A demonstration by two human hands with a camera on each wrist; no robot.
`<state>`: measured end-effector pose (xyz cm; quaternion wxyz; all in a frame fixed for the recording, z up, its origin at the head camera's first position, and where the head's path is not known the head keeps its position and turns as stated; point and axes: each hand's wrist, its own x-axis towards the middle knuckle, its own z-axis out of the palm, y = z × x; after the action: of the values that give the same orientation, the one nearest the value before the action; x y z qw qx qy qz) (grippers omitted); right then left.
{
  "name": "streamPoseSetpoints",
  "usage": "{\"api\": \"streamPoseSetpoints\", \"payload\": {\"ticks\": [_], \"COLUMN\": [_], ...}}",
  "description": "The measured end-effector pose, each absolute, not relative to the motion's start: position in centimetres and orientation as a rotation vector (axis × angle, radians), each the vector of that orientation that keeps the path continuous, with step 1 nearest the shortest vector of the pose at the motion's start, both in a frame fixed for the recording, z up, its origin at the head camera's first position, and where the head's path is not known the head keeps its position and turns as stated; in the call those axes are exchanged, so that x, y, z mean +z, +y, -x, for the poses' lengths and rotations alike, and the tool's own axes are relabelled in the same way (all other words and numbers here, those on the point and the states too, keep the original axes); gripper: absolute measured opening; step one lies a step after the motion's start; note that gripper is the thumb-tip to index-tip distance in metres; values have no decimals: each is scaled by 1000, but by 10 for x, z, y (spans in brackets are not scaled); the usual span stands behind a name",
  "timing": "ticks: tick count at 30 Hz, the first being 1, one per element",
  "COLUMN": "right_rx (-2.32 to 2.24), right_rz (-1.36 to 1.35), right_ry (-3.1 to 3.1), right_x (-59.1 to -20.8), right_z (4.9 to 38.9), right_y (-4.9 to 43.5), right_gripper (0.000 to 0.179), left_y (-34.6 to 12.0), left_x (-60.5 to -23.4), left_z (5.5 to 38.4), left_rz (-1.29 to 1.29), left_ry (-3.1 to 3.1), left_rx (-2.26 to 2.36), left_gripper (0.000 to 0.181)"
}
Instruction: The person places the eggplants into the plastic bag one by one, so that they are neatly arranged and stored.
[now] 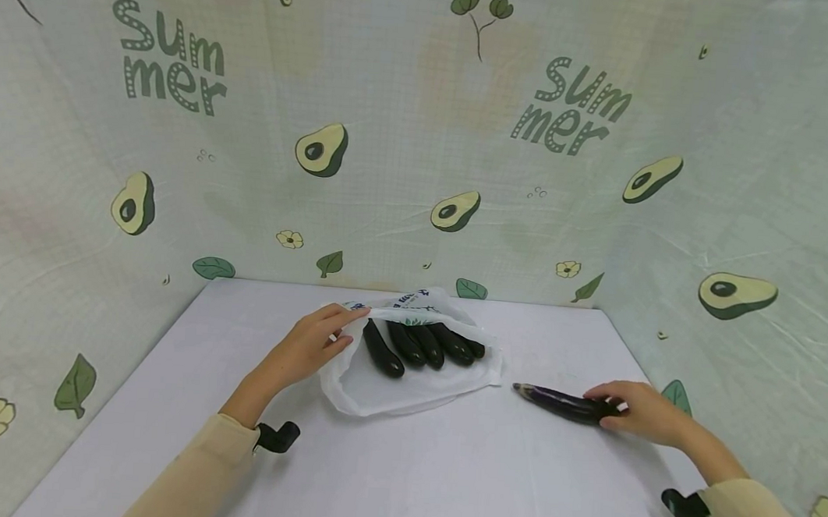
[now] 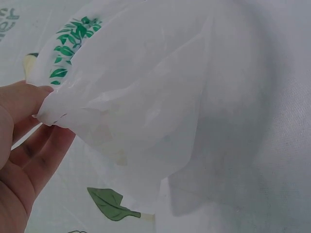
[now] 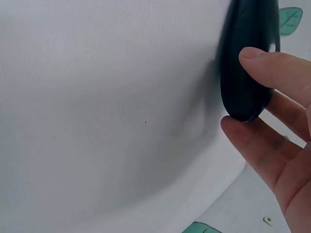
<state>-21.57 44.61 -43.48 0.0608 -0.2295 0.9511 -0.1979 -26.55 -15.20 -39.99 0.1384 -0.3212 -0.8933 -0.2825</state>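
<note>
A white plastic bag (image 1: 407,395) with green leaf print lies on the table, its mouth facing the near side. Several dark eggplants (image 1: 383,352) rest inside it, side by side. My left hand (image 1: 311,345) pinches the bag's upper rim at its left corner; the left wrist view shows thumb and fingers on the thin plastic (image 2: 141,92). To the right of the bag, my right hand (image 1: 641,411) grips one more eggplant (image 1: 561,403) by its rounded end, the stem end pointing left toward the bag. In the right wrist view the thumb presses on its glossy skin (image 3: 248,92).
The white table (image 1: 430,478) runs back to a hanging cloth (image 1: 388,210) printed with avocados, leaves and lettering, which also covers both sides. A black wrist mount (image 1: 278,437) sits below the left wrist, another black mount (image 1: 684,505) below the right.
</note>
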Motion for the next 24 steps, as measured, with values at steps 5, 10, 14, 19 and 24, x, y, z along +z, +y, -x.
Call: {"api": "streamPoseSetpoints", "payload": {"ticks": [5, 10, 14, 19, 24], "right_rx": [-597, -621, -653, -684, -736], "right_rz": [707, 734, 774, 813, 840], "right_ry": [2850, 2830, 2820, 2838, 2858], "right_x": [-431, -426, -421, -413, -408], "right_z": [213, 209, 208, 208, 206], "right_y": [438, 424, 409, 387, 364], "right_gripper": [41, 41, 42, 42, 40], "left_y": [-152, -153, -154, -154, -154], "left_x": [-399, -399, -401, -401, -401], "left_z": [265, 265, 266, 267, 267], "left_rz": [929, 939, 948, 940, 937], "left_ry": [-2588, -2576, -2566, -2574, -2579], "left_rx": [-818, -817, -815, -815, -815], "left_gripper": [59, 58, 58, 59, 59]}}
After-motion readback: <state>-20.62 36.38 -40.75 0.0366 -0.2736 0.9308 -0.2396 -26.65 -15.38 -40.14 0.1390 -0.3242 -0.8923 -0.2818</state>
